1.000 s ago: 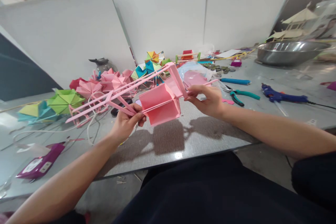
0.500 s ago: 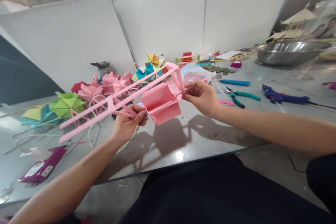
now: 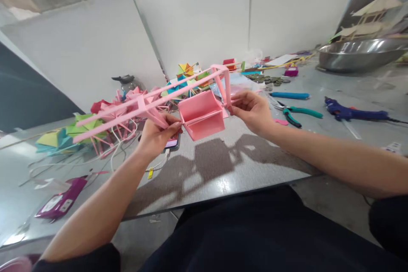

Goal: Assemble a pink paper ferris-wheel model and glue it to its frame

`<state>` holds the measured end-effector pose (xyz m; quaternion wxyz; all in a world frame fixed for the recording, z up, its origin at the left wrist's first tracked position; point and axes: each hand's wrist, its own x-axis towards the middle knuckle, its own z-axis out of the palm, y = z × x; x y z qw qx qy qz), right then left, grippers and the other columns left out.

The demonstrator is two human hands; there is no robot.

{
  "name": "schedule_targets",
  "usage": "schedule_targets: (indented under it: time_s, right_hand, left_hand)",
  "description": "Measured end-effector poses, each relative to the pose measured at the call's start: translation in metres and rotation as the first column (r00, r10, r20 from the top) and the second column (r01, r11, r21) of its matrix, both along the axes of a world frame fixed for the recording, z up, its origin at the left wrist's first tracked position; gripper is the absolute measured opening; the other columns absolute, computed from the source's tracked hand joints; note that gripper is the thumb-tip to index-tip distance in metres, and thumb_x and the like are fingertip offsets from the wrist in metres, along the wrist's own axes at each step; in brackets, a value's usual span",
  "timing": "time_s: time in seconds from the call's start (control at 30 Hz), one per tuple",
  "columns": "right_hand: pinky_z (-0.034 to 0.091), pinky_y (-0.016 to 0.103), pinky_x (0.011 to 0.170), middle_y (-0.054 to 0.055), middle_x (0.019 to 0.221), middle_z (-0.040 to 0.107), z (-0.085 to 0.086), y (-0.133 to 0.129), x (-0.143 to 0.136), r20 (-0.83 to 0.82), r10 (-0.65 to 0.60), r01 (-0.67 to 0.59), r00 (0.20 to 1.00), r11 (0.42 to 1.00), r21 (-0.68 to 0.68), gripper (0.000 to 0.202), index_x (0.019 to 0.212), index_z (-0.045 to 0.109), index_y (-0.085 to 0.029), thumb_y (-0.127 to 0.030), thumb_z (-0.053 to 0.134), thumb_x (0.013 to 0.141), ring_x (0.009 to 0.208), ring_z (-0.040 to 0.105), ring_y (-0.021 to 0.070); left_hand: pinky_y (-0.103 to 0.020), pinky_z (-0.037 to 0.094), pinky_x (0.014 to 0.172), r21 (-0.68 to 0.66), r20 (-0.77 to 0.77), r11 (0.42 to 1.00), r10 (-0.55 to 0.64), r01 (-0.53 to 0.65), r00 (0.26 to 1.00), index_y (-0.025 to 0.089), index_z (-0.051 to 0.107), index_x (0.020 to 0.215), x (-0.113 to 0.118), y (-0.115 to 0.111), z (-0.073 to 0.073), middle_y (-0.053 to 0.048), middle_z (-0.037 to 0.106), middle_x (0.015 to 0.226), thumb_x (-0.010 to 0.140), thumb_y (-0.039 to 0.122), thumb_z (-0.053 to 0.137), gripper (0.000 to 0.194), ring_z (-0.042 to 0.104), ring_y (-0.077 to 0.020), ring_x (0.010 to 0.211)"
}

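In the air above the tabletop's [image 3: 242, 180] front edge, left hand [image 3: 155, 135] and right hand [image 3: 253, 111] pinch the pink frame [image 3: 141, 103] — one at each side of its box [image 3: 204, 114]. A phone [image 3: 172, 144], I see, is partly hidden behind the left; pliers [image 3: 304, 112] lie farther from this edge.

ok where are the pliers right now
In the head view, the teal-handled pliers lie on the table right of the right hand, beside the blue glue gun.
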<state>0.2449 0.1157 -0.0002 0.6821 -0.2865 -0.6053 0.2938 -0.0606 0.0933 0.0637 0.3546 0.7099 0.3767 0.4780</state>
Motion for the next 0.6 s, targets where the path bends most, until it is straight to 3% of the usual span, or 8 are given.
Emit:
schedule_targets:
  time_s: [0.23, 0.47, 0.6]
  right_hand:
    - [0.064, 0.037, 0.072, 0.000, 0.081, 0.074, -0.015, -0.010, -0.003, 0.002, -0.002, 0.002, 1.000, 0.999, -0.053, 0.042, 0.101, 0.072, -0.026, -0.050, 0.097, 0.077, 0.073, 0.072, 0.0172]
    - [0.058, 0.034, 0.068, 0.001, 0.085, 0.076, -0.015, -0.015, -0.003, 0.038, -0.081, 0.082, 0.996, 0.996, -0.025, 0.038, 0.100, 0.070, -0.026, -0.047, 0.094, 0.078, 0.076, 0.071, 0.0172]
    - [0.054, 0.033, 0.066, 0.002, 0.086, 0.077, -0.015, -0.014, -0.002, 0.079, -0.119, 0.121, 0.990, 0.992, -0.030, 0.037, 0.100, 0.069, -0.026, -0.046, 0.091, 0.078, 0.077, 0.072, 0.0179]
  left_hand:
    - [-0.025, 0.048, 0.050, -0.004, 0.019, 1.000, -0.017, 0.017, 1.000, 0.019, 0.065, 0.078, -0.003, -0.005, -0.035, 0.000, 0.066, 0.061, 0.078, 0.032, 0.085, 0.024, 0.060, -0.0136, 0.053]
    - [-0.024, 0.047, 0.050, 0.058, 0.021, 0.996, -0.062, 0.061, 0.998, 0.019, 0.063, 0.077, 0.001, -0.004, -0.043, 0.001, 0.063, 0.062, 0.083, 0.035, 0.082, 0.026, 0.057, -0.0117, 0.053]
    - [-0.025, 0.048, 0.050, 0.138, -0.060, 0.989, -0.048, 0.056, 0.997, 0.019, 0.066, 0.079, -0.001, -0.005, -0.045, 0.000, 0.063, 0.063, 0.089, 0.039, 0.076, 0.025, 0.058, -0.0131, 0.054]
